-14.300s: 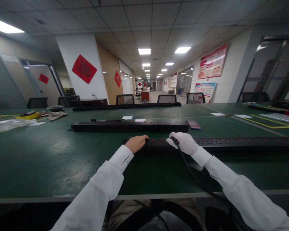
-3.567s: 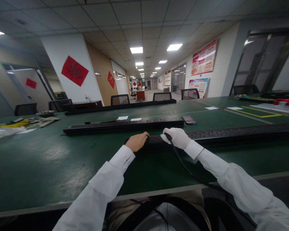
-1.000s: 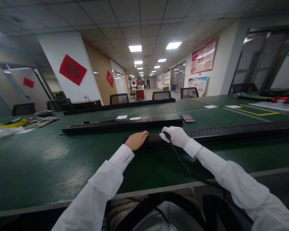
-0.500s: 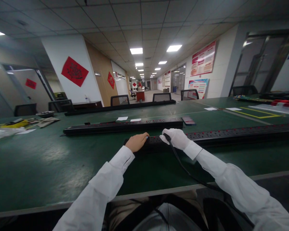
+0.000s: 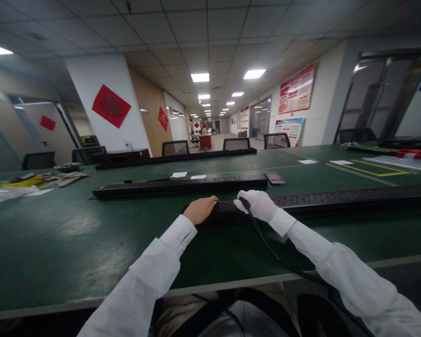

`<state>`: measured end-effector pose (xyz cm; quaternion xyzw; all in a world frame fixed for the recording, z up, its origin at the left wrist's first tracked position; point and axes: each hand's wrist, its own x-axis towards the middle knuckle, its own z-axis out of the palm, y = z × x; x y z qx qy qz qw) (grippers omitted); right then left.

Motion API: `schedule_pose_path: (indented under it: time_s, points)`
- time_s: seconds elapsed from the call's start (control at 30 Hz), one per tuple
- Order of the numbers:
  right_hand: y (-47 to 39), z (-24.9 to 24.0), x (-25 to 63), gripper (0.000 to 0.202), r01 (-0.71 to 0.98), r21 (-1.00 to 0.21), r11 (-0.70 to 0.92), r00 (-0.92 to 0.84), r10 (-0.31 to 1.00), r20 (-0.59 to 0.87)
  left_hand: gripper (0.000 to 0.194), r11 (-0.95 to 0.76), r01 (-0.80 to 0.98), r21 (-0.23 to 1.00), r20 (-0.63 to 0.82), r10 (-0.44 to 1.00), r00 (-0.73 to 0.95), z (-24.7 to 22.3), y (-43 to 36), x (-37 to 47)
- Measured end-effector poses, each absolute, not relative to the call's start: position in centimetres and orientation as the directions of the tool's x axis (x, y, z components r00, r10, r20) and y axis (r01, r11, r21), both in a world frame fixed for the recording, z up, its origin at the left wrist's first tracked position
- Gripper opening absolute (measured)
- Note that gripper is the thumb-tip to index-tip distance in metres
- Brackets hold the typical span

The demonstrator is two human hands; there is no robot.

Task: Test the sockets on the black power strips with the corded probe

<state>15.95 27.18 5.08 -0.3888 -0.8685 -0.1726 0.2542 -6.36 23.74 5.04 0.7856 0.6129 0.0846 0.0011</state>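
Observation:
A long black power strip (image 5: 319, 200) with a row of sockets and small red switches lies across the green table. My bare left hand (image 5: 200, 209) grips its left end, with the fingers over the top. In my right hand (image 5: 257, 204), which wears a white glove, is a black plug (image 5: 244, 202), held against the top of the strip. The glove hides the plug's pins, so I cannot tell how deep it sits in a socket. From the plug a black cable (image 5: 266, 243) runs down over the table's front edge, under my right forearm.
Behind my hands lies a second black strip (image 5: 178, 186), with a phone-like object (image 5: 275, 179) by its right end. More long black pieces (image 5: 175, 158) lie at the far edge. Paper slips (image 5: 178, 174) are on the green table (image 5: 73, 243). Tools and a cloth (image 5: 70, 179) lie left.
The view has shifted very slightly, so the scene sits a little lower. Both hands keep their places on the power strip and the plug.

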Motion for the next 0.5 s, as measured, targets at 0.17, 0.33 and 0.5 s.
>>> schedule_pose_path:
  time_s: [0.17, 0.33, 0.5]
  points:
    - [27.33, 5.02, 15.99, 0.038, 0.755, 0.107, 0.647, -0.578, 0.578, 0.576, 0.034, -0.237, 0.965, 0.112, 0.104, 0.969, 0.226, 5.31, 23.58, -6.29]
    - [27.23, 5.17, 16.0, 0.038, 0.75, 0.104, 0.654, -0.584, 0.578, 0.57, 0.034, -0.232, 0.966, 0.113, 0.114, 0.969, 0.22, 5.21, 23.54, -6.28]
    - [27.01, 5.37, 16.0, 0.039, 0.755, 0.093, 0.649, -0.578, 0.593, 0.56, 0.034, -0.232, 0.966, 0.113, 0.113, 0.969, 0.22, 5.27, 23.5, -6.24]
